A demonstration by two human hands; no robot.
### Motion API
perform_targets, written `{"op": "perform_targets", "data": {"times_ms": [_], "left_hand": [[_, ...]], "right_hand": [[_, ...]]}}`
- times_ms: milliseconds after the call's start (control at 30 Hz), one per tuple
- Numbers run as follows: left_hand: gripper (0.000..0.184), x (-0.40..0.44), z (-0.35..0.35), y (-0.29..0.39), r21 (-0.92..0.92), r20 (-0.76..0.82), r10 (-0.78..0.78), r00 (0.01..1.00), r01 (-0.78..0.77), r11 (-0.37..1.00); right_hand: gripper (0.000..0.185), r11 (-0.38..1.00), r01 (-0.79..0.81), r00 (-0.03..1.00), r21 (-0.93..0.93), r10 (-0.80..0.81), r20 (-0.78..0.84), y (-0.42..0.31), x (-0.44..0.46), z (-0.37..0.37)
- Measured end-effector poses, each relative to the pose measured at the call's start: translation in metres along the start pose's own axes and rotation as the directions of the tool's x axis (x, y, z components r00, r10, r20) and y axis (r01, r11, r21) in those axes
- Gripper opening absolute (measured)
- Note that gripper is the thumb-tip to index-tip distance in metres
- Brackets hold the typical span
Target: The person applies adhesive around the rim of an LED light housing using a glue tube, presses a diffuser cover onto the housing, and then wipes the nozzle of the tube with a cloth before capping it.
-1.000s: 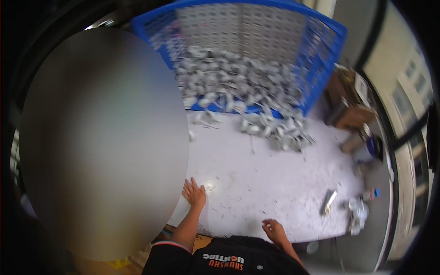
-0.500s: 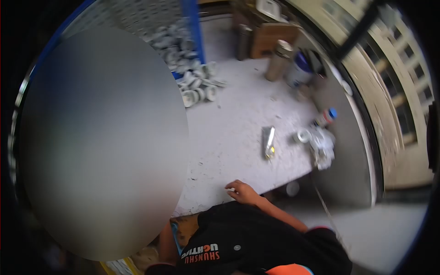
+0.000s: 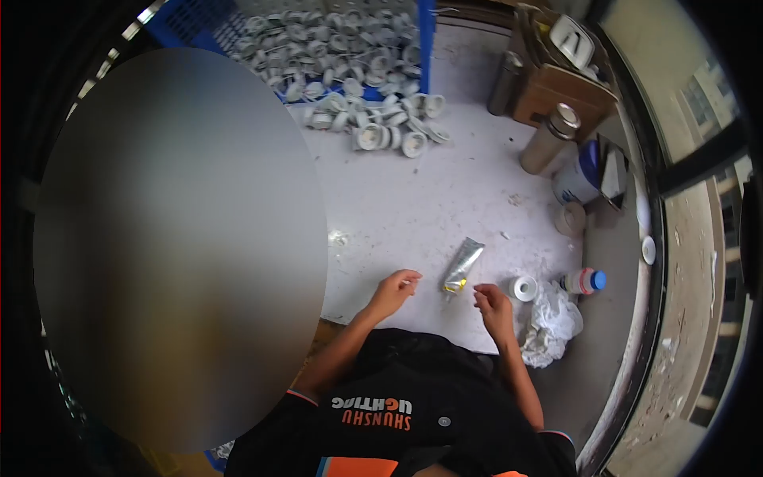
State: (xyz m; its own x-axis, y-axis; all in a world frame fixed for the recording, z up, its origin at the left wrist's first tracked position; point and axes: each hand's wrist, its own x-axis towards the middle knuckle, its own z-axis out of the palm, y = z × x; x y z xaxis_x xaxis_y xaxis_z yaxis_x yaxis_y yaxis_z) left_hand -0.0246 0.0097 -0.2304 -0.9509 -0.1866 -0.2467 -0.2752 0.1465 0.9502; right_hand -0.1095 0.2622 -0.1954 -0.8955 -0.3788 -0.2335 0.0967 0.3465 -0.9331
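Note:
On the white table [image 3: 381, 199], a silver foil packet [image 3: 464, 265] with a yellow end lies between my two hands. My left hand [image 3: 396, 291] is left of the packet, its fingers slightly curled and apart, holding nothing. Just right of the packet's lower end is my right hand [image 3: 493, 308], fingers bent and loosely spread, also without anything in it. Neither hand appears to touch the packet. A white roll [image 3: 523, 288] and a crumpled clear plastic bag [image 3: 551, 324] are right of my right hand.
A blue crate [image 3: 425, 48] of white round parts stands at the back; more parts [image 3: 369, 137] lie before it. Along the right are a cardboard box [image 3: 556, 95], a metal flask [image 3: 550, 139], a white tub [image 3: 578, 175] and a blue-capped bottle [image 3: 582, 281]. A grey blur hides the left.
The view has shifted. My left hand, hidden half a second ago, is now in sight over the table near the packet. My right hand has come close to the packet's lower end.

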Motion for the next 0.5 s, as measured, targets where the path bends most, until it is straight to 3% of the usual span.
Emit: {"op": "perform_targets", "data": {"times_ms": [167,300,400,500], "left_hand": [[0.024,0.019,0.001,-0.004,-0.046,-0.106,-0.163,0.981,0.159,0.986],[0.024,0.025,0.0,0.014,-0.088,-0.11,-0.254,0.961,0.245,0.965],[0.024,0.037,0.006,0.018,-0.112,-0.141,-0.294,0.945,0.28,0.953],[0.027,0.046,0.02,0.002,-0.037,-0.056,-0.282,0.958,0.28,0.959]], "right_hand": [[0.018,0.998,0.053,0.999,-0.035,-0.053,-0.013,0.002,-0.005,0.018],[0.021,0.992,-0.125,0.992,0.019,0.125,-0.031,0.009,-0.006,0.019],[0.034,0.957,-0.238,0.956,0.164,0.261,-0.136,0.023,0.013,0.016],[0.05,0.978,-0.205,0.961,-0.028,0.196,-0.195,0.05,0.037,0.02]]}}
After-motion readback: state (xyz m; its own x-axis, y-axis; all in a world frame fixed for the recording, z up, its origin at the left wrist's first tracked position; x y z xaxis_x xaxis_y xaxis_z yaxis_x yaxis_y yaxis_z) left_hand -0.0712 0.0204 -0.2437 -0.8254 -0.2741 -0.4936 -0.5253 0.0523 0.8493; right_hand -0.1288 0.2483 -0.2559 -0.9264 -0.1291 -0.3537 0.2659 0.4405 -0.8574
